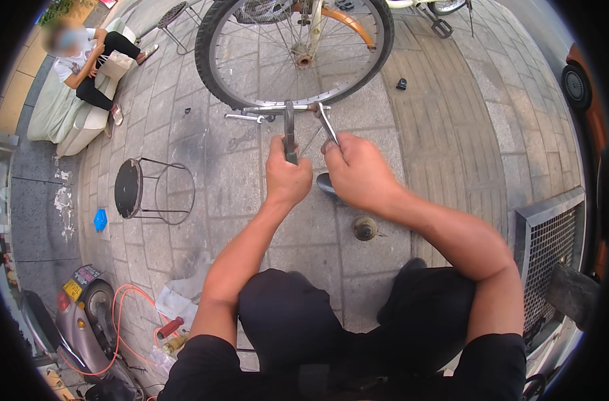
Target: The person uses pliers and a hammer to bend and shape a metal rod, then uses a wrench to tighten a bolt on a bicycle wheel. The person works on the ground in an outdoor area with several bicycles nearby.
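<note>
A grey-handled tool is gripped in the closed left hand and a metal wrench in the closed right hand, both applied to a horizontal metal part just below the bicycle wheel.

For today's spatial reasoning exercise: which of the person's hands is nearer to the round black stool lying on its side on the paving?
Left. The left hand, gripping a tool, is just right of the stool; the right hand, holding a wrench, lies farther right.
</note>
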Demonstrator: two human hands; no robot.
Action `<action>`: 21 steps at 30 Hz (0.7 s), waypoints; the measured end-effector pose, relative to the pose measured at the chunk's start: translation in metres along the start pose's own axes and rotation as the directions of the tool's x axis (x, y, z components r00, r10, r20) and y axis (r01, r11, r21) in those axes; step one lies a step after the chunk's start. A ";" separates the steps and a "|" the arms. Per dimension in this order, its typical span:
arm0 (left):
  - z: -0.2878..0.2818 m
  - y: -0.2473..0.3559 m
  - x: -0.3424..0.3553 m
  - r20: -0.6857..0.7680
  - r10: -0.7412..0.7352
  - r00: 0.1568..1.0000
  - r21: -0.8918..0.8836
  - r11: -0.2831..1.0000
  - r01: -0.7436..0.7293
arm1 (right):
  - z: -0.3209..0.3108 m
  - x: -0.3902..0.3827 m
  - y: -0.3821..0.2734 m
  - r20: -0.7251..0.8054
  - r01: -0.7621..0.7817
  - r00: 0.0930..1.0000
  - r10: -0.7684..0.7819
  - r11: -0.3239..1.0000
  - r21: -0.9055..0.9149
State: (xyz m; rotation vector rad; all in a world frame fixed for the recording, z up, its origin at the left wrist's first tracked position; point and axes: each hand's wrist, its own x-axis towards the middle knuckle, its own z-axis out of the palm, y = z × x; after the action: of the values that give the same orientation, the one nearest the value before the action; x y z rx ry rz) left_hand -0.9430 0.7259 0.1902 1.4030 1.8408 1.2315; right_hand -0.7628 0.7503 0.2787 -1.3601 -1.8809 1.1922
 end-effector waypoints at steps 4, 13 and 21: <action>0.011 0.001 -0.001 0.106 -0.170 0.980 -0.147 0.972 0.184 | 0.016 0.002 0.023 -0.065 0.050 0.996 -0.063 0.980 -0.190; 0.013 0.018 -0.013 0.306 -0.254 0.918 -0.346 0.868 0.356 | 0.004 0.016 0.068 -0.104 0.387 0.877 -0.469 0.818 -0.426; 0.015 0.008 -0.013 0.080 -0.034 0.996 -0.098 0.994 0.042 | 0.001 -0.008 0.027 0.061 -0.054 0.997 0.047 0.990 0.128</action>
State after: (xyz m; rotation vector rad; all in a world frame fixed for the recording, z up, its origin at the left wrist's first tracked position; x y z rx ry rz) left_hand -0.9228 0.7198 0.1890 1.3368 1.7211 1.2147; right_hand -0.7482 0.7458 0.2547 -1.3231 -1.7840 1.3675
